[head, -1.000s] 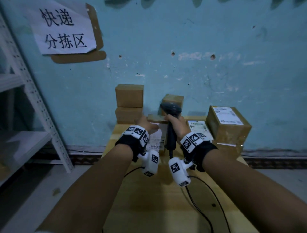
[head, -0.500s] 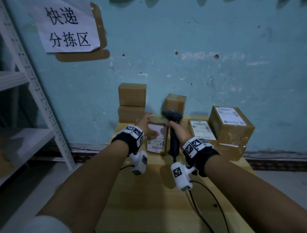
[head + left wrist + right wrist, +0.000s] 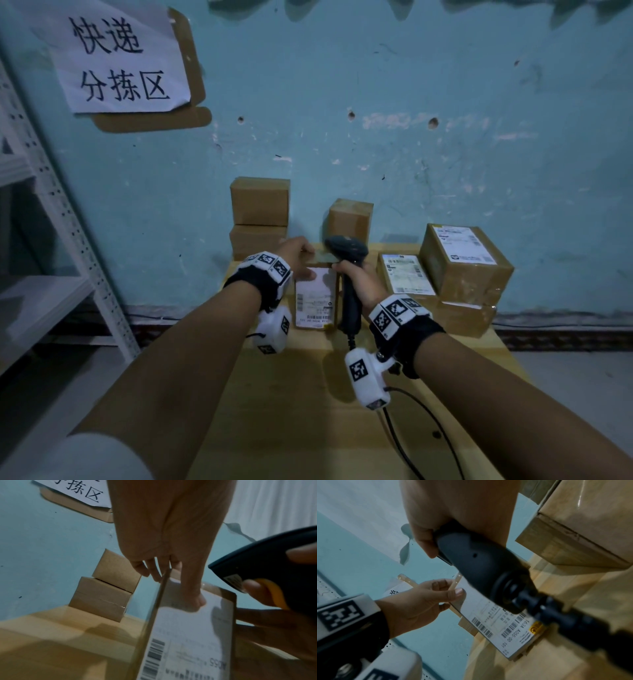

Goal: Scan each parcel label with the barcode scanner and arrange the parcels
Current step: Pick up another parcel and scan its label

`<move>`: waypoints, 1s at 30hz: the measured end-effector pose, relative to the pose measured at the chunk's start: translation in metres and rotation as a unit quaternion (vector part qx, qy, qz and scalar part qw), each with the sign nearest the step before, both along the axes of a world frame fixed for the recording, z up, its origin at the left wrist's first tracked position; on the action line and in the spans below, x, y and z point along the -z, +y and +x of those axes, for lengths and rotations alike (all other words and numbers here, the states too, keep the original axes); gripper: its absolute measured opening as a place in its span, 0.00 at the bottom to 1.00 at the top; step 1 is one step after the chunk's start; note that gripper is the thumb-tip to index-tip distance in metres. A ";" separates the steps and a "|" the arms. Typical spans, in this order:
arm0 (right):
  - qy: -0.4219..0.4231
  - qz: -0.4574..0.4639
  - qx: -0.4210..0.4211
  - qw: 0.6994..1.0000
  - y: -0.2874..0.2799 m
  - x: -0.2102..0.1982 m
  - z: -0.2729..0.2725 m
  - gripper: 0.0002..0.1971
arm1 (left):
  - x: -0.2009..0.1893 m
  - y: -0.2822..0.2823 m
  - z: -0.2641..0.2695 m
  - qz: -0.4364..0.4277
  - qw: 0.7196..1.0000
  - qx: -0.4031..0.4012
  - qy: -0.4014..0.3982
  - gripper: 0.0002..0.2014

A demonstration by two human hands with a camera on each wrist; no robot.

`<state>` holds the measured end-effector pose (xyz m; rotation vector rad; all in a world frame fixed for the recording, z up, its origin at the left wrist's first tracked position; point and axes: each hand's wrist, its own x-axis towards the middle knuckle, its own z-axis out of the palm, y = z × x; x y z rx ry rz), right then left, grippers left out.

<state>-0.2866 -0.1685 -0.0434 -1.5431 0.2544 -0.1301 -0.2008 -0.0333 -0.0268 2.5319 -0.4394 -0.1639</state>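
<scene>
The left hand (image 3: 297, 257) has stood the labelled parcel (image 3: 317, 297) upright near the desk's (image 3: 291, 411) back edge, gripping its top; the right hand (image 3: 360, 278) grips the scanner (image 3: 347, 253) (scan likely done).

A: pretty dim room, scuffed teal wall (image 3: 411, 85) with a handwritten paper sign (image 3: 120, 58) taped over cardboard.

B: yep, white perforated metal shelving (image 3: 51, 205) on the left, grey floor (image 3: 582, 377), wooden table (image 3: 291, 411).

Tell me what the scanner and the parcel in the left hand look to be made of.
Scanner: apparently matte black moulded plastic, smooth, with a yellow trigger. Parcel: brown cardboard with glossy tape along its edges, judging by the sheen; its white label looks like printed paper.
</scene>
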 end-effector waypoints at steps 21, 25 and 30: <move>0.016 0.024 0.041 0.999 0.008 0.000 0.002 0.06 | 0.034 0.046 -0.051 -0.500 0.843 -0.135 0.146 0.53; 0.017 0.032 0.033 0.999 0.016 0.000 0.001 0.06 | 0.035 0.040 -0.061 -0.572 0.790 -0.133 0.177 0.47; 0.007 0.031 0.032 0.999 0.023 -0.007 -0.003 0.04 | 0.040 0.036 -0.064 -0.581 0.774 -0.172 0.184 0.40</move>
